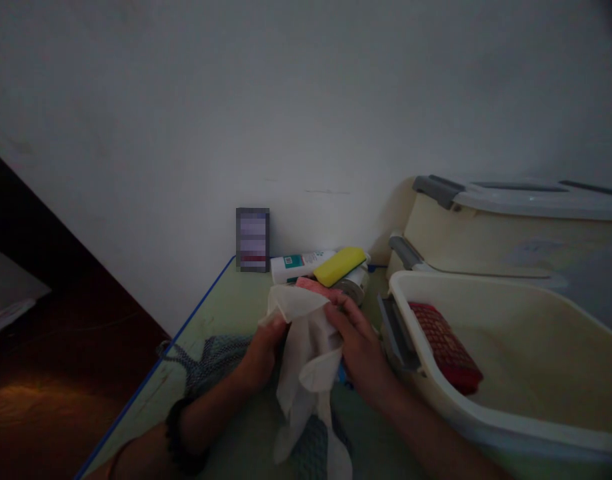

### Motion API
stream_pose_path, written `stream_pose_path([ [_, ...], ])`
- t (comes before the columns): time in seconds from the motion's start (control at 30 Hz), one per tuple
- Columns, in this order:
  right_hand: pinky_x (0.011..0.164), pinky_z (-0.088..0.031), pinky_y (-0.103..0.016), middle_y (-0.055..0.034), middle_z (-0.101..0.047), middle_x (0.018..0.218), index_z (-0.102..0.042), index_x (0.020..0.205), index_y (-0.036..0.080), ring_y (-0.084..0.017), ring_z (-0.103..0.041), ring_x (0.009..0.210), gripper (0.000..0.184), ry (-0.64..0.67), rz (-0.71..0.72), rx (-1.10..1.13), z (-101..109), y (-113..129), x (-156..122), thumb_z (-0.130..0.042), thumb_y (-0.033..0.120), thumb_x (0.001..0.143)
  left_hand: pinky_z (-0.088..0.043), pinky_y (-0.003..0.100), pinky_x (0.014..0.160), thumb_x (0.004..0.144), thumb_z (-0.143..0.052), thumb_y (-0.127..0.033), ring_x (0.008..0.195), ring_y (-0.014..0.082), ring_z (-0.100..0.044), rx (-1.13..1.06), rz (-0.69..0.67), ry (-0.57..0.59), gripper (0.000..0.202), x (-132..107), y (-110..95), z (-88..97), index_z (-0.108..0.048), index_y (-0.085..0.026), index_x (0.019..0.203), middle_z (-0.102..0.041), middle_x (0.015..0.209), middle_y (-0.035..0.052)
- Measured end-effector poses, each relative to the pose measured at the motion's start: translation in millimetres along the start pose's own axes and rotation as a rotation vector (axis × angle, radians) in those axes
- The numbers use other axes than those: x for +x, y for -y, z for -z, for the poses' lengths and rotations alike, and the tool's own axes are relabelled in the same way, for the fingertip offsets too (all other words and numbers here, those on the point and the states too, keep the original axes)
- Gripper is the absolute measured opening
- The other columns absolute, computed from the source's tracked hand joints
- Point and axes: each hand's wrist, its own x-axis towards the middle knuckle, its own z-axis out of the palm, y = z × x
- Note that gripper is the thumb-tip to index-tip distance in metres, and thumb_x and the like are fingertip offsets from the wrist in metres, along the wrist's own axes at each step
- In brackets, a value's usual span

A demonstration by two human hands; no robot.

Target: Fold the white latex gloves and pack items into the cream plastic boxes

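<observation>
Item: white cloth, thin, creased; held in the air over the bench, between both hands, its lower ends hanging loose.

Left hand: fingers pinched on the cloth's upper left edge; dark beaded band at the wrist. Right hand: fingers curled on its upper right side. The two-sided grip presumably keeps the top spread while the weight hangs free.

Grey cloth: patterned, on the bench by the left forearm; a similar patterned piece shows beneath the white cloth, whether the same one cannot be told.

Rear group, near the wall: white bottle, on its side, perhaps so it will not topple; yellow sponge, tilted on top; pink cloth, partly hidden by the white one.

Screen: blurred, upright, seemingly propped against the wall.

Tub: right, lidless, probably placed within the right hand's reach. Inside, against its left wall: red bundle. Behind: lidded tub.
</observation>
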Motion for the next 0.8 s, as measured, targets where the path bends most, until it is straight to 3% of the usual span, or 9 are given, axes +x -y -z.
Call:
stream_pose_path([
  [0.07, 0.061, -0.042, -0.025, 0.002, -0.061, 0.078, -0.057, 0.088, 0.024, -0.016, -0.056, 0.07, 0.024, -0.008, 0.005, 0.017, -0.1, 0.0, 0.8, -0.064, 0.041, 0.072, -0.048, 0.035, 0.082, 0.065, -0.066, -0.057, 0.094, 0.0267, -0.06, -0.014, -0.059, 0.074, 0.057, -0.6, -0.4, 2.0, -0.059, -0.018, 0.105, -0.066, 0.1, 0.0089],
  [0.17, 0.063, -0.044, -0.027, 0.0016, -0.063, 0.08, -0.056, 0.088, 0.025, -0.017, -0.058, 0.072, 0.024, -0.011, 0.014, 0.053, -0.1, -0.9, 2.6, -0.063, 0.041, 0.073, -0.047, 0.029, 0.075, 0.064, -0.075, -0.042, 0.086, 0.0207, -0.059, 0.071, -0.071, 0.124, 0.052, -2.4, -5.6, -0.1, -0.055, -0.019, 0.105, -0.062, 0.094, 0.0049],
  [0.23, 0.066, -0.045, -0.027, 0.0018, -0.063, 0.082, -0.056, 0.09, 0.025, -0.017, -0.058, 0.075, 0.023, -0.011, 0.023, 0.069, 0.2, -1.8, 3.4, -0.062, 0.041, 0.074, -0.047, 0.028, 0.074, 0.068, -0.073, -0.034, 0.084, 0.019, -0.059, 0.157, -0.011, 0.072, 0.041, -3.0, -8.6, -3.5, -0.056, -0.018, 0.102, -0.062, 0.092, 0.0039],
  [0.33, 0.069, -0.046, -0.027, 0.0012, -0.065, 0.089, -0.056, 0.092, 0.026, -0.017, -0.059, 0.08, 0.021, -0.018, 0.033, 0.085, 0.1, -3.3, 3.6, -0.061, 0.039, 0.075, -0.047, 0.027, 0.073, 0.073, -0.069, -0.035, 0.082, 0.0187, -0.06, 0.194, 0.053, -0.038, 0.032, -1.2, -9.2, -7.0, -0.061, -0.017, 0.097, -0.066, 0.091, 0.0044],
  [0.5, 0.068, -0.047, -0.029, -0.0017, -0.065, 0.101, -0.054, 0.095, 0.026, -0.018, -0.061, 0.087, 0.023, -0.048, 0.046, 0.106, -0.5, -5.0, 3.7, -0.059, 0.039, 0.076, -0.047, 0.025, 0.064, 0.07, -0.069, -0.035, 0.07, 0.0171, -0.062, -0.02, 0.154, -0.191, 0.03, 6.1, -9.5, -6.7, -0.063, -0.016, 0.092, -0.069, 0.078, 0.0021],
  [0.67, 0.073, -0.047, -0.03, -0.0035, -0.064, 0.113, -0.059, 0.103, 0.026, -0.02, -0.059, 0.1, 0.029, 0.011, 0.038, 0.112, -1.1, -1.4, 5.1, -0.059, 0.03, 0.074, -0.046, 0.025, 0.062, 0.07, -0.068, -0.035, 0.065, 0.0159, -0.061, -0.083, 0.186, -0.208, 0.026, 7.7, -12.9, -6.0, -0.062, -0.016, 0.086, -0.067, 0.07, -0.0002],
  [0.8, 0.072, -0.046, -0.029, -0.0041, -0.066, 0.106, -0.063, 0.1, 0.024, -0.019, -0.06, 0.094, 0.03, 0.07, 0.028, 0.09, -2.3, 2.1, 6.0, -0.061, 0.024, 0.07, -0.044, 0.024, 0.058, 0.072, -0.064, -0.041, 0.063, 0.0148, -0.058, -0.03, 0.132, -0.177, 0.027, 5.9, -14.5, -5.4, -0.062, -0.015, 0.078, -0.064, 0.069, 0.0004],
])
